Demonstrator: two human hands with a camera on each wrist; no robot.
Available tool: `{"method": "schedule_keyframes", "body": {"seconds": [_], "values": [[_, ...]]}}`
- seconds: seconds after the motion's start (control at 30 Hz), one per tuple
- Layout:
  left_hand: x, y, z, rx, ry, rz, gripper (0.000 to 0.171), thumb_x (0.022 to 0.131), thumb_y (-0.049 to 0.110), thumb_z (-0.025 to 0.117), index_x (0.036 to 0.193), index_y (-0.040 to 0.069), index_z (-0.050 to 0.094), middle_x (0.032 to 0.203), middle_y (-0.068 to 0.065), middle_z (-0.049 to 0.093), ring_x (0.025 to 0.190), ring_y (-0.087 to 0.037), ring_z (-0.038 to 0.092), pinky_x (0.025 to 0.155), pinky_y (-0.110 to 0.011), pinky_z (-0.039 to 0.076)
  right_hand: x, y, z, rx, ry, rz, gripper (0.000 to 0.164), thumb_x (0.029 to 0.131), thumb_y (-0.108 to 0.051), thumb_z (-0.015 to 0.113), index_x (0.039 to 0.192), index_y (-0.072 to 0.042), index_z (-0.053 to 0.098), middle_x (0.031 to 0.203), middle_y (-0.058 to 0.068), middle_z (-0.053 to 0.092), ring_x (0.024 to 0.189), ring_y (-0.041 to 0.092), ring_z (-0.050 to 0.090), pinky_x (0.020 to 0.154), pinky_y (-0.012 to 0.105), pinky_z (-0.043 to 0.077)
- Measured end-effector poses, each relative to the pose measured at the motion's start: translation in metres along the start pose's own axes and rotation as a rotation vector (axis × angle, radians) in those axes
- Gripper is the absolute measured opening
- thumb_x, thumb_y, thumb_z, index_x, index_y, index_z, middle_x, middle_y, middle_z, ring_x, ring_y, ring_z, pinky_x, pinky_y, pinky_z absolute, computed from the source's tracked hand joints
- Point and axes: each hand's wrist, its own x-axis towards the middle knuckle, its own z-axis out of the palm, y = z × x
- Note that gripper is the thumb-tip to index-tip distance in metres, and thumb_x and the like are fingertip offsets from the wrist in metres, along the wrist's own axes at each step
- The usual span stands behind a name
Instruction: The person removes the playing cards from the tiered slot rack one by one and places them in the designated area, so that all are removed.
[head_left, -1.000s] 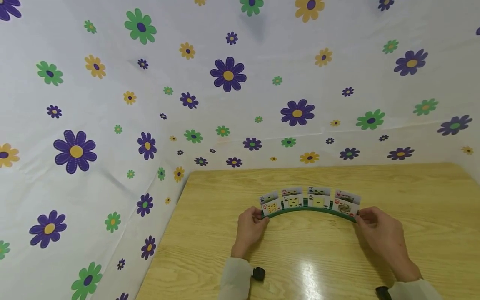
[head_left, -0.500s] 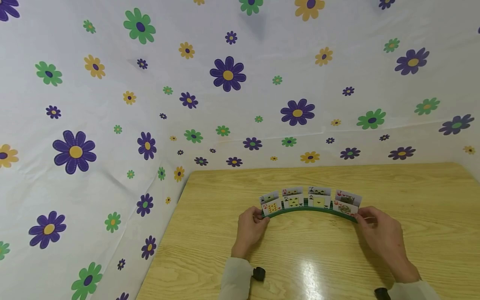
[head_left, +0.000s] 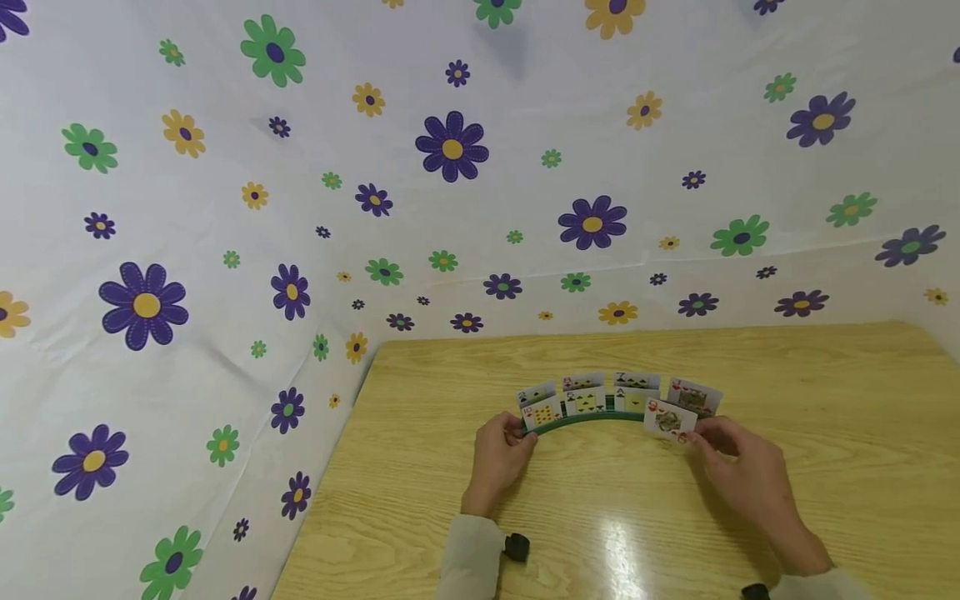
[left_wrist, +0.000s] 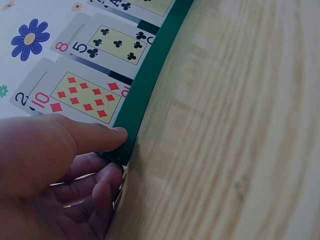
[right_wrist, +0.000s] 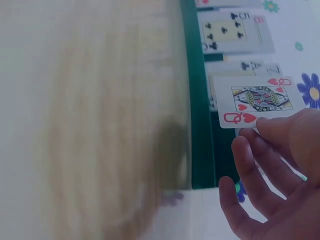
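Right grip (head_left: 742, 471) pinched queen (right_wrist: 261, 100), left grip (head_left: 498, 458) pinched rack (left_wrist: 144, 90); I judged careless swing could knock nearby ace (head_left: 632, 401) loose.

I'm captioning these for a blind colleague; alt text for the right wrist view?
A right hand pinches the queen of hearts in front of a green card holder bearing the five of clubs; wood-grain tabletop fills the left.

The desk (head_left: 585, 492) has a pale yellow wood-grain top; a curved green card holder (left_wrist: 143, 95) rests directly on it.
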Motion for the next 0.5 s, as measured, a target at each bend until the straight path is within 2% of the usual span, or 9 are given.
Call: {"method": "schedule_keyframes", "body": {"seconds": [0.07, 0.13, 0.27, 0.5], "values": [[0.0, 0.0, 0.0, 0.001, 0.002, 0.005, 0.02, 0.098, 0.013, 0.081, 0.109, -0.001, 0.072, 0.096, -0.01, 0.072, 0.078, -0.006, 0.06, 0.07, -0.022, 0.052, -0.002, -0.002, 0.004, 0.01, -0.017, -0.013, 0.011, 0.097, -0.009, 0.083, 0.106, -0.006, 0.078, 0.097, 0.013, 0.083, 0.082, -0.002, 0.071, 0.072, 0.014, 0.053], [0.0, 0.0, 0.0, 0.003, 0.001, 0.007, 0.02, 0.098, 0.013, 0.081, 0.109, -0.001, 0.072, 0.096, -0.01, 0.072, 0.078, -0.006, 0.06, 0.07, -0.022, 0.051, -0.004, -0.005, 0.008, 0.027, -0.04, -0.026, 0.01, 0.096, -0.007, 0.083, 0.105, -0.005, 0.078, 0.096, 0.01, 0.082, 0.083, -0.011, 0.064, 0.072, 0.014, 0.055], [0.0, 0.001, 0.0, 0.004, 0.003, 0.008, 0.02, 0.098, 0.013, 0.081, 0.109, -0.001, 0.072, 0.096, -0.01, 0.072, 0.079, -0.006, 0.06, 0.07, -0.022, 0.052, -0.008, -0.009, 0.016, 0.072, -0.106, -0.047, 0.01, 0.095, -0.004, 0.083, 0.103, -0.006, 0.077, 0.094, 0.006, 0.081, 0.082, -0.01, 0.065, 0.072, 0.017, 0.057], [-0.001, 0.001, 0.0, 0.012, 0.011, 0.011, 0.02, 0.099, 0.013, 0.08, 0.111, 0.0, 0.072, 0.097, -0.01, 0.073, 0.078, -0.005, 0.06, 0.07, -0.022, 0.052, -0.013, -0.018, 0.023, 0.158, -0.315, -0.026, 0.009, 0.097, -0.004, 0.081, 0.101, -0.009, 0.076, 0.093, -0.002, 0.078, 0.083, -0.003, 0.067, 0.075, 0.022, 0.059]]}}
